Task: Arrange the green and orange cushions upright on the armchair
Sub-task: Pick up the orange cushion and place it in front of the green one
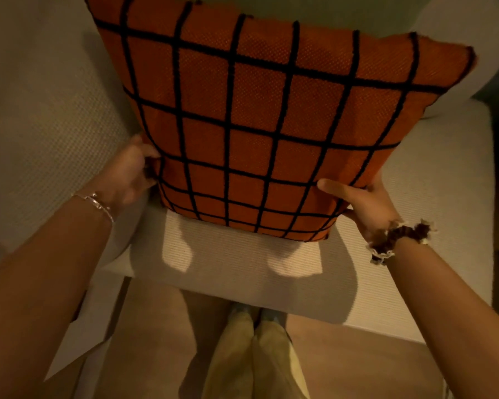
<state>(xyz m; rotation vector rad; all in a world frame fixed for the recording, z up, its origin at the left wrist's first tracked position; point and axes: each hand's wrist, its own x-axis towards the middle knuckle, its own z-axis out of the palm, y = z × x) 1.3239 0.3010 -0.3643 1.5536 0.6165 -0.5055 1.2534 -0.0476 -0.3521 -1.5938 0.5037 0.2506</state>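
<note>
An orange cushion with a black grid pattern stands tilted back on the seat of a pale armchair. My left hand grips its lower left edge. My right hand holds its lower right corner, thumb on the front face. Behind the cushion's top edge a strip of the green cushion shows against the chair back; most of it is hidden.
The armchair's left arm and right arm flank the cushion. My legs and feet stand on beige carpet in front of the seat's front edge. Dark floor lies at the far right.
</note>
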